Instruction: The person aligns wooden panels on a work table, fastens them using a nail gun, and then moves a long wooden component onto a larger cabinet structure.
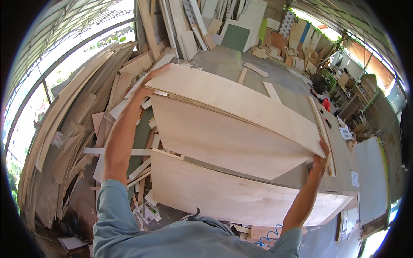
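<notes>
A long pale plywood board spans the space between my arms. My left hand is closed on its far left end, the fingers partly hidden by the wood. At its right end my right hand grips the edge near the corner. Just under this board a wider plywood panel slopes toward me, with a thin gap along their shared edge; whether they are joined I cannot tell. Closer to my body another plywood panel lies across the front of the worktable.
Stacked sheets and offcuts lean on the left, with loose scraps beside my left arm. Wood strips lie on the table beyond the board. A long strip borders the right side. A blue coiled hose hangs near my body.
</notes>
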A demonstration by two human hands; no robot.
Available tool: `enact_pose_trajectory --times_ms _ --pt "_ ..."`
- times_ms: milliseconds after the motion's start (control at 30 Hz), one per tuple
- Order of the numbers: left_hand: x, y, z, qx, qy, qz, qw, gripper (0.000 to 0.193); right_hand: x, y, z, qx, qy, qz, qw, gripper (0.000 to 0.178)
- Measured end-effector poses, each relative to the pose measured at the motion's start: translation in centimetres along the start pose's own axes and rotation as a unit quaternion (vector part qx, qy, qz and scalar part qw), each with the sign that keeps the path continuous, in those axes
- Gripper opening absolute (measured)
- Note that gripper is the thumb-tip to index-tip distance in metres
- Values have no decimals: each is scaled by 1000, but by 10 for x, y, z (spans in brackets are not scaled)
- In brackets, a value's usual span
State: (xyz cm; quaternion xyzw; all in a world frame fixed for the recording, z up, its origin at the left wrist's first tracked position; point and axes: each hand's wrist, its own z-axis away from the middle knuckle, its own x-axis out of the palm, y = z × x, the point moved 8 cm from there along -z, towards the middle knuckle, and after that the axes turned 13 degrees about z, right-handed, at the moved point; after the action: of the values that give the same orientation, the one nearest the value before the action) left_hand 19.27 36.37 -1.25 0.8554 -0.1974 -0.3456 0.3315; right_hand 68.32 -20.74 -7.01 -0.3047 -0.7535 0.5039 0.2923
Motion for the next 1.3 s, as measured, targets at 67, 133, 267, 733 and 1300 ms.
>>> enact_pose_trajectory --times_ms 67,133,267,733,1300 --pt "-5 -29 -4 -114 44 207 971 54 11 3 0 6 -3 21 1000 61" --pt "-4 -60 0 -230 94 372 894 51 24 1 -1 0 -1 49 999 59" --pt "-3 -73 17 -246 65 318 913 41 29 -2 -3 -16 -10 71 997 56" --pt "13 -32 95 -54 238 547 801 17 31 0 -10 -9 0 60 998 60" --pt "16 -88 91 -128 270 549 780 23 -16 23 64 -110 211 99 966 44"
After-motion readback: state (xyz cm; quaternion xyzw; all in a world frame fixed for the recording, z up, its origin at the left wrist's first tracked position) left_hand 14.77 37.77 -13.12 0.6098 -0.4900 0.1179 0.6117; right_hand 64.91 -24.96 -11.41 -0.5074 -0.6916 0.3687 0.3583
